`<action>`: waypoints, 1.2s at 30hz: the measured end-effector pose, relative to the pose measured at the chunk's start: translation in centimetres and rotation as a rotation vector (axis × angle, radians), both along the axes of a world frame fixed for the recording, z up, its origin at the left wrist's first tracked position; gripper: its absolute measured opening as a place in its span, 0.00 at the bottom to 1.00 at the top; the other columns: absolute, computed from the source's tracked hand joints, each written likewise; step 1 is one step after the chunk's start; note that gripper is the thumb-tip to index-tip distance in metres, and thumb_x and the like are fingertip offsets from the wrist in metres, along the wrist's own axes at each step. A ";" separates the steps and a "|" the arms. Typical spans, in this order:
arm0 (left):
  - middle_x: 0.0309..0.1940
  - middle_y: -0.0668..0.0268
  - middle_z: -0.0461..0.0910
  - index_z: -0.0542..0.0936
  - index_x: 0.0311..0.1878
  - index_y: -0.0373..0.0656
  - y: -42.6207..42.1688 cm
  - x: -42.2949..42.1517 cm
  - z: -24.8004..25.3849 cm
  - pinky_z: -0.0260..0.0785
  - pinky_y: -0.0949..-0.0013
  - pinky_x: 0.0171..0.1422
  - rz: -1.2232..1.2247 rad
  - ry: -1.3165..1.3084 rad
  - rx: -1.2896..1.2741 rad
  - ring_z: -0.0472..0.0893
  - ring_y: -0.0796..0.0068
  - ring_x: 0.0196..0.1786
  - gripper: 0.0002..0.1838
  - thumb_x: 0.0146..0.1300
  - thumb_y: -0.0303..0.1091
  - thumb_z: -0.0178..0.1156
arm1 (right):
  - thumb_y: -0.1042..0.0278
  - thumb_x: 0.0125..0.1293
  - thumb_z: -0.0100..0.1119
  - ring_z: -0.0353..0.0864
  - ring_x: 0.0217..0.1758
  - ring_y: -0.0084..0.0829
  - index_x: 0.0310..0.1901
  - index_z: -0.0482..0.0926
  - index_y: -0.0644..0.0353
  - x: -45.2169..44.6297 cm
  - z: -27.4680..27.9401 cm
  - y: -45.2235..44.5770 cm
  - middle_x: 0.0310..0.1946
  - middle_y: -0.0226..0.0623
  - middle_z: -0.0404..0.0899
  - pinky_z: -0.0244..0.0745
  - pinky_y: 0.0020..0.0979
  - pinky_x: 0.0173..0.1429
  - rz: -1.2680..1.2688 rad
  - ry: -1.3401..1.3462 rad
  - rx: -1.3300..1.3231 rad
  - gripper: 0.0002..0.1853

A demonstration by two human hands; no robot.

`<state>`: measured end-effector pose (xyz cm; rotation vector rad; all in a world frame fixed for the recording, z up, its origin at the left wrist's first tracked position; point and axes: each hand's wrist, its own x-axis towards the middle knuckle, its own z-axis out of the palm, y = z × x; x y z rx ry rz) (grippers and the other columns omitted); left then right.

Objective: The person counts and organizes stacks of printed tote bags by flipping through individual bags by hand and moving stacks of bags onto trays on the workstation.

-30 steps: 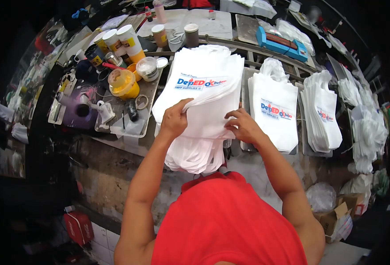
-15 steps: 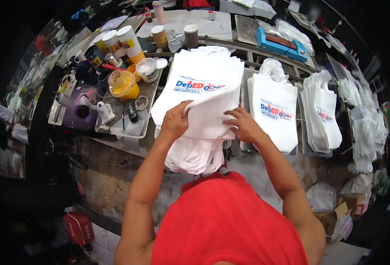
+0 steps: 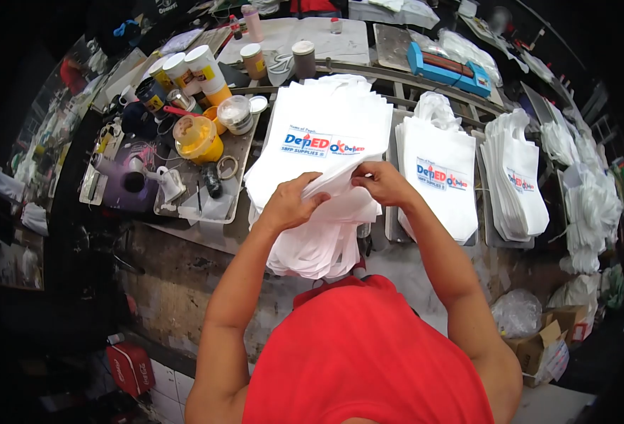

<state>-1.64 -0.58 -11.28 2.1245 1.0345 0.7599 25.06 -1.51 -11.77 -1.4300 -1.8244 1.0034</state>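
A stack of white fabric bags (image 3: 326,106) lies in front of me, printed "DepED" and "SBFP SUPPLIES" in blue and red. My right hand (image 3: 380,185) pinches the near edge of the top bag, lifting it slightly at the right. At the left of that edge, my left hand (image 3: 294,206) rests against the bag with thumb and forefinger apart. Below both hands, bunched white bag material (image 3: 312,251) hangs over the table's front edge. To the right lie a second stack of printed bags (image 3: 435,177) and a third, narrower stack (image 3: 515,177).
On the left are a yellow tub (image 3: 199,141), a tape roll (image 3: 227,167) and several white-and-yellow containers (image 3: 202,65). Two lidded jars (image 3: 303,60) stand behind the stack. A blue machine (image 3: 450,69) sits at the back right. A cardboard box (image 3: 538,350) is on the floor.
The raised flap of the top bag has come down, showing more of the print. My right hand moved up and left and closed on the edge; my left hand shifted right and loosened.
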 end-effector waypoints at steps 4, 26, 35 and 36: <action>0.46 0.46 0.86 0.80 0.61 0.41 -0.3 0.3 -0.3 0.78 0.54 0.56 -0.013 -0.045 0.191 0.86 0.44 0.51 0.20 0.68 0.35 0.66 | 0.72 0.67 0.63 0.85 0.47 0.42 0.44 0.84 0.67 -0.7 0.7 -0.4 0.44 0.48 0.87 0.79 0.38 0.55 -0.069 -0.039 -0.003 0.08; 0.47 0.48 0.86 0.83 0.59 0.42 1.2 -0.9 0.3 0.79 0.57 0.55 0.042 -0.031 0.159 0.86 0.46 0.51 0.17 0.67 0.31 0.66 | 0.70 0.69 0.62 0.83 0.50 0.44 0.44 0.85 0.62 -0.8 -0.7 -0.7 0.41 0.47 0.86 0.79 0.40 0.53 -0.069 -0.101 0.229 0.07; 0.40 0.43 0.85 0.81 0.57 0.37 2.4 -1.5 -1.4 0.78 0.51 0.47 0.194 -0.056 0.201 0.85 0.41 0.44 0.15 0.70 0.28 0.61 | 0.73 0.59 0.68 0.67 0.70 0.48 0.47 0.80 0.61 0.6 -0.4 -3.8 0.58 0.45 0.75 0.63 0.46 0.76 -0.005 -0.203 0.579 0.14; 0.39 0.42 0.85 0.80 0.57 0.38 2.5 -1.6 -1.1 0.78 0.50 0.46 0.261 -0.078 0.202 0.85 0.39 0.42 0.14 0.70 0.27 0.60 | 0.73 0.59 0.68 0.67 0.70 0.48 0.47 0.80 0.61 0.8 -1.0 -4.2 0.58 0.45 0.75 0.63 0.46 0.76 -0.004 -0.204 0.578 0.14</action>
